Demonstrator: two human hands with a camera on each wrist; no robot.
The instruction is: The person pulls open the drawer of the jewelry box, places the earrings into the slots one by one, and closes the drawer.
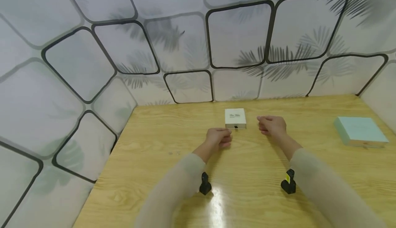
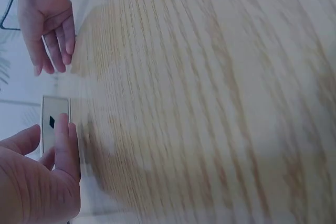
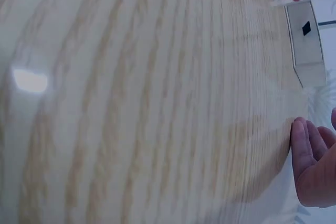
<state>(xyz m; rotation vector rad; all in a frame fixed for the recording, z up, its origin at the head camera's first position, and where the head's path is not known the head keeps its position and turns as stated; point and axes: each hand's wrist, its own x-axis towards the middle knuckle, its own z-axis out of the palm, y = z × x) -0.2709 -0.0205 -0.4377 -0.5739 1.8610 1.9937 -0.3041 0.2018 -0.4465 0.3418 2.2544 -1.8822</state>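
A small white box with dark lettering on its lid and a short black tab on its front sits toward the back of the table. My left hand is at the box's front left corner, fingers loosely bent and holding nothing. In the left wrist view its fingertips overlap the box front. To the right of the box, a short gap away, my right hand hangs low over the table with relaxed fingers and nothing in them.
At the right stands a larger pale turquoise box. Two tiny shiny pieces lie on the wooden table left of my left hand. A patterned wall rises behind the table's back edge.
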